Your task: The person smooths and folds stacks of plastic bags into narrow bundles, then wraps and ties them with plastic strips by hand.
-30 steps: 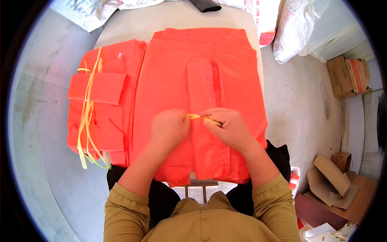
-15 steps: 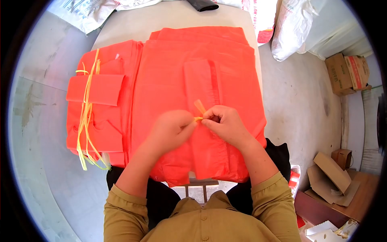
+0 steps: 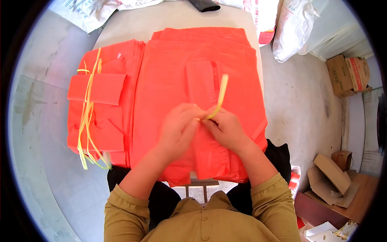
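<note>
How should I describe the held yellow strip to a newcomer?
On the table lies a broad red stack. Over it, the right hand holds the yellow strip. One end curves free, while the other yellow strips lie on the smaller left bundle.

Two hands (image 3: 179, 127) (image 3: 225, 130), two red stacks (image 3: 115, 129) (image 3: 161, 72), one raised yellow strip (image 3: 221, 97)

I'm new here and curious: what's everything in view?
Table: one, beige, centre
Wide stack: one, red, mid-table
Narrow stack: one, red, left of it
Folded pieces: two, red, one atop each stack
Thin strands: several, yellow, across the narrow stack
Strip: one, yellow, over the wide stack
Tubular thing: one, black, table's far end
Sacks: several, mostly white, upper edge
Cardboard boxes: several, brown, right side
Trousers: one pair, black, bottom
Shirt: one, khaki, bottom
Left hand: one, bare, by the strip
Right hand: one, bare, pinching the strip
</note>
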`<state>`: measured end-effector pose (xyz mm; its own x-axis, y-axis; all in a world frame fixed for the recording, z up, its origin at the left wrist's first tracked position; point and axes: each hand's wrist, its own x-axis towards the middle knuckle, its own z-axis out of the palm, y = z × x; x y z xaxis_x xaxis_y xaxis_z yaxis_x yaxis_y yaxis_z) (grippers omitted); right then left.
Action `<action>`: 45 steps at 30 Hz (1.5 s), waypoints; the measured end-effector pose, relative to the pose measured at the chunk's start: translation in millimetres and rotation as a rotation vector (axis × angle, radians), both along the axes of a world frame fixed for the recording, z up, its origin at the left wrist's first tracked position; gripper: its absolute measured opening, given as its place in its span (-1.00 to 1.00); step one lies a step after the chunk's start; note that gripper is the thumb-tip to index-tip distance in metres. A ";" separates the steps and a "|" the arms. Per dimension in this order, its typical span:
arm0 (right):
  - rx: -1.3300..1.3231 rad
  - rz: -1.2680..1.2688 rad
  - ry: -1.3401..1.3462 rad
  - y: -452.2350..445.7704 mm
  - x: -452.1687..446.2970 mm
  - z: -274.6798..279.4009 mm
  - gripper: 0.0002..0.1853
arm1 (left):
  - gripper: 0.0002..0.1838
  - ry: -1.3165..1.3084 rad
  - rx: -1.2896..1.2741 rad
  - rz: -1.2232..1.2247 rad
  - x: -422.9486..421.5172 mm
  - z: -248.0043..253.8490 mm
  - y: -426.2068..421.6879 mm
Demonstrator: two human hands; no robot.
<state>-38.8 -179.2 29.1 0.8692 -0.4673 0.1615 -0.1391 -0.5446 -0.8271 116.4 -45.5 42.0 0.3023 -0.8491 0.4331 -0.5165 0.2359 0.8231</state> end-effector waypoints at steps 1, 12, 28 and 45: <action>-0.021 0.012 -0.010 -0.1 0.6 -0.8 -0.82 | -0.64 -0.089 0.040 0.056 1.2 0.6 -2.7; 0.133 -0.034 0.104 1.1 -2.1 -1.4 -0.82 | -0.80 -0.262 0.232 0.135 1.2 -19.7 -9.5; -0.431 -0.085 -0.163 4.9 3.5 -9.7 -0.66 | -0.87 -0.128 0.381 0.147 -9.9 -12.9 -6.7; 0.425 -0.117 0.028 3.1 1.0 1.5 -0.68 | -0.89 0.455 0.486 0.162 -13.6 -23.5 -2.9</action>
<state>-37.8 -176.0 30.6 0.8075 -0.5831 -0.0887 -0.2050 -0.1364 -0.9692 102.9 -48.4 18.5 0.5039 -0.8436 -0.1858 -0.0914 -0.2660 0.9596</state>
